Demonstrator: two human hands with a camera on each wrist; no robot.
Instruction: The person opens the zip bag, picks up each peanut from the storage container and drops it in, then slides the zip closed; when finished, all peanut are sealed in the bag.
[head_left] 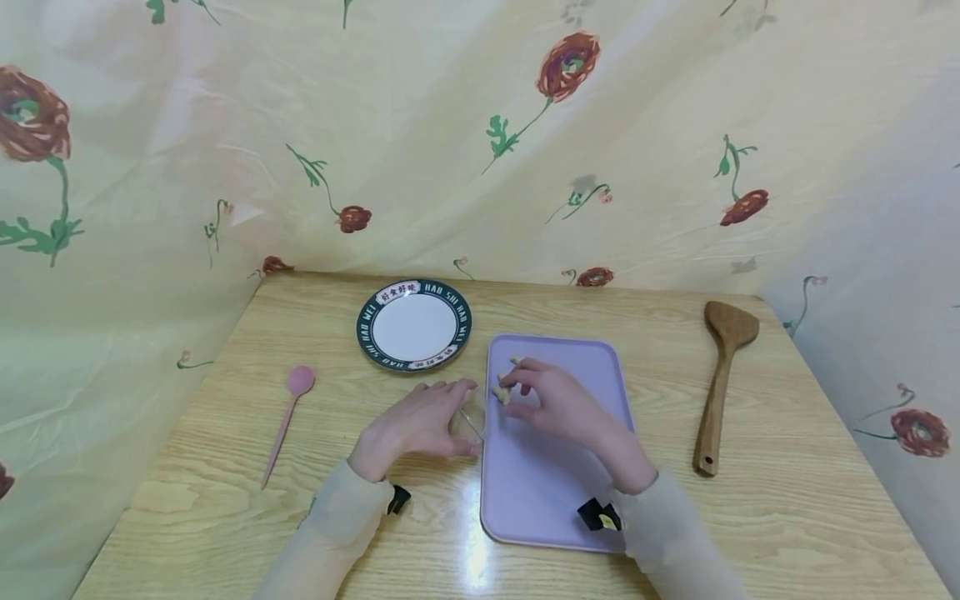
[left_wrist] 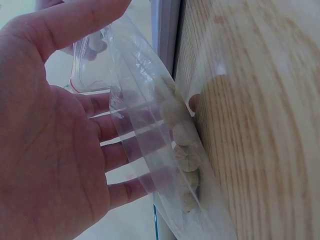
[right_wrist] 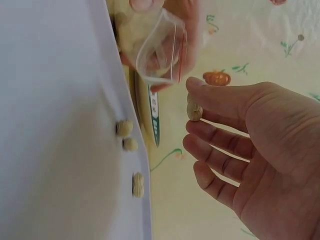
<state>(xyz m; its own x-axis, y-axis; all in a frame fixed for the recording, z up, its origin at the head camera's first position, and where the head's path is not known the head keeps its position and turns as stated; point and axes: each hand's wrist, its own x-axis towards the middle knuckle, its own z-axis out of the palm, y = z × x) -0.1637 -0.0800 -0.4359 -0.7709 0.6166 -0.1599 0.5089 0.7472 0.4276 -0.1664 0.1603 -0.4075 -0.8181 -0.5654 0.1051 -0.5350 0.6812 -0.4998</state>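
Observation:
My left hand (head_left: pixel 420 423) holds a clear zip bag (left_wrist: pixel 142 95) between the thumb and spread fingers, just left of the lilac tray (head_left: pixel 555 492). Several unshelled peanuts (left_wrist: pixel 186 135) show through the plastic low in the bag. Its mouth gapes toward my right hand in the right wrist view. Over the tray's left side, my right hand (head_left: pixel 558 402) pinches one peanut (right_wrist: pixel 194 109) between thumb and index finger, the other fingers loosely bent. On the tray near its edge lie a peanut (right_wrist: pixel 124 128), a smaller-looking one (right_wrist: pixel 130 144) and a ridged one (right_wrist: pixel 138 185).
Behind the bag sits a white plate (head_left: pixel 414 328) with a dark lettered rim. A pink spoon (head_left: pixel 291 408) lies at the left, a wooden spatula (head_left: pixel 722 375) at the right. A flowered cloth (head_left: pixel 420 125) hangs along the table's back edge.

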